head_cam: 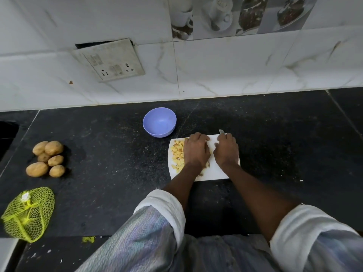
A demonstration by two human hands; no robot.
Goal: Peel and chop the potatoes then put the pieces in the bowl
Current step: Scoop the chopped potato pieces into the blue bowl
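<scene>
Black stone countertop (110, 193): runs the full width of the view, its far edge against a white marble-patterned tiled wall (225, 71).

White chopping board (216, 173): lies on the countertop right of centre, about midway between far and near edges; much of its surface is covered by both hands.

Chopped potato pieces (177, 154): yellow pile along the board's left edge, partly hidden under the left hand. A few darker scraps, perhaps peel, show at the board's near edge beside the left wrist; too small to tell.

Left hand (196, 150): palm down on the board, fingers curled toward the far edge. Whatever lies under them is hidden; cannot tell whether it grips anything.

Right hand (226, 149): just beside the left, fingers curled around a knife (221, 131). Only the blade tip shows, beyond the knuckles at the board's far edge; the handle is hidden in the grip.

Bowl (159, 122): lilac plastic, upright, holding nothing visible, on the countertop just off the board's far left corner, near the far edge.

Whole unpeeled potatoes (47, 159): six in a cluster, toward the countertop's left edge, well apart from the board.

Yellow-green net bag (28, 214): slack, at the near left corner.

Switch and socket plate (110, 59): on the wall, hanging askew with a dark gap behind its top edge.

Printed picture tiles (235, 14): cut off by the frame's top edge.

Rolled-up sleeves (163, 209): white cuffs on both forearms.
</scene>
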